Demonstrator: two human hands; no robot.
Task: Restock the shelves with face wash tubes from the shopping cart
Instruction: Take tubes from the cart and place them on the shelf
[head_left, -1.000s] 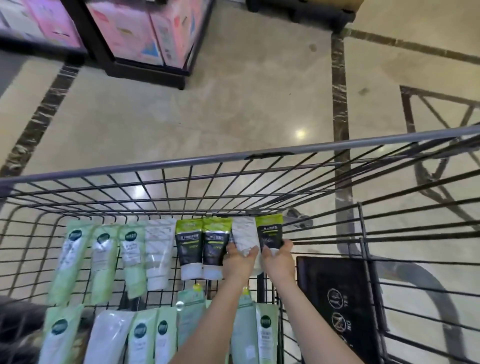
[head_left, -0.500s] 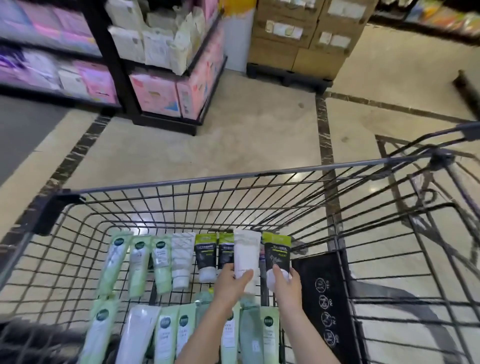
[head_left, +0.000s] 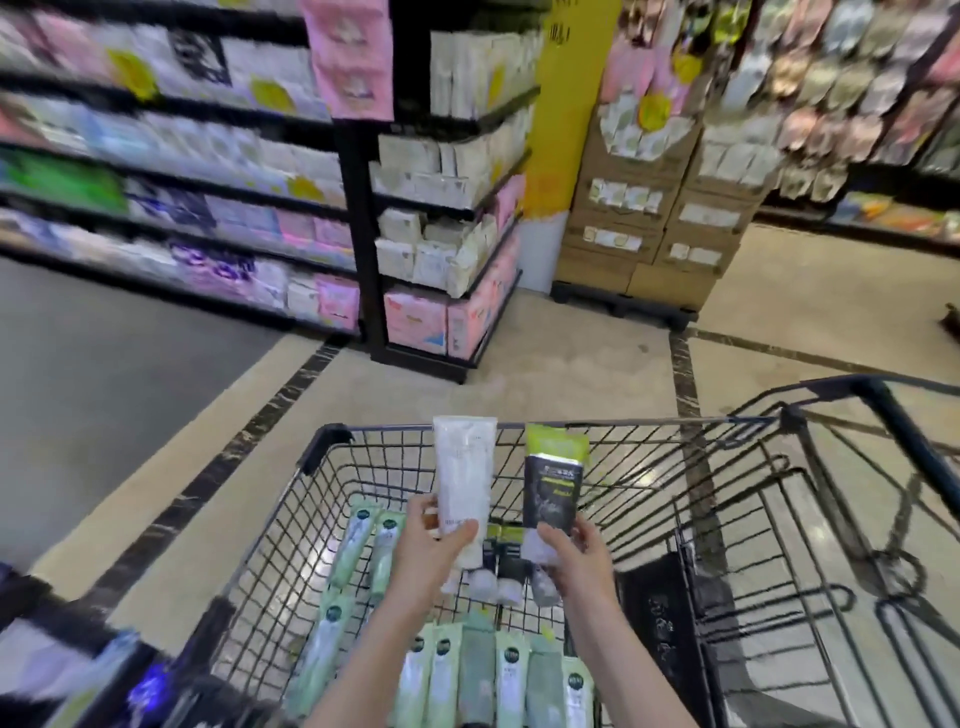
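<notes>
Two tubes held upright above cart (head_left: 332, 441): left hand (head_left: 431, 545) grips white tube (head_left: 462, 483), right hand (head_left: 576, 556) black-green tube (head_left: 550, 493) (thumbs in front).

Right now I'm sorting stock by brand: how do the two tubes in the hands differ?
The white tube, in the left hand, is plain white and taller. The black tube, in the right hand, is dark with a lime-green top band and shorter. Both are held upright above the cart.

Floor (head_left: 545, 358): glossy beige tile with dark marbled border strips (head_left: 244, 441); grey area at left. Black shelving units (head_left: 358, 218) stocked with pink and white packs. Stacked cardboard cartons (head_left: 654, 228) on a pallet beside a yellow pillar (head_left: 563, 104).
</notes>
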